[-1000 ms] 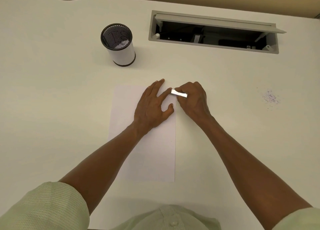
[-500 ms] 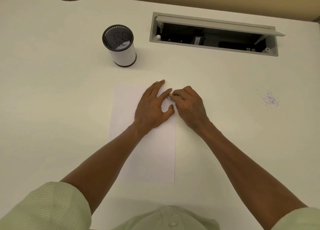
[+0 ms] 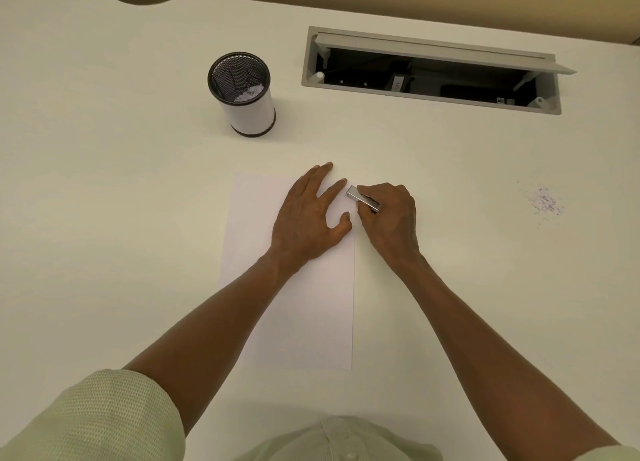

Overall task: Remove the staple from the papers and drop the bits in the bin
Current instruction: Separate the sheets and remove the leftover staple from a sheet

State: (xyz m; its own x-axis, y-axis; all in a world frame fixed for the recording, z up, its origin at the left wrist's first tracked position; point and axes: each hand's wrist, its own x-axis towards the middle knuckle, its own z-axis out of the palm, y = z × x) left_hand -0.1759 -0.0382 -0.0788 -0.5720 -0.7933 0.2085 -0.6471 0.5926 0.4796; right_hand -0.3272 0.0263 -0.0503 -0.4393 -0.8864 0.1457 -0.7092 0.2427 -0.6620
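We press our left hand flat, fingers spread, on the papers at the frame's centre. Our right hand grips a small metal staple remover at the papers' upper right corner. The staple itself is too small to see. The bin stands upper left.
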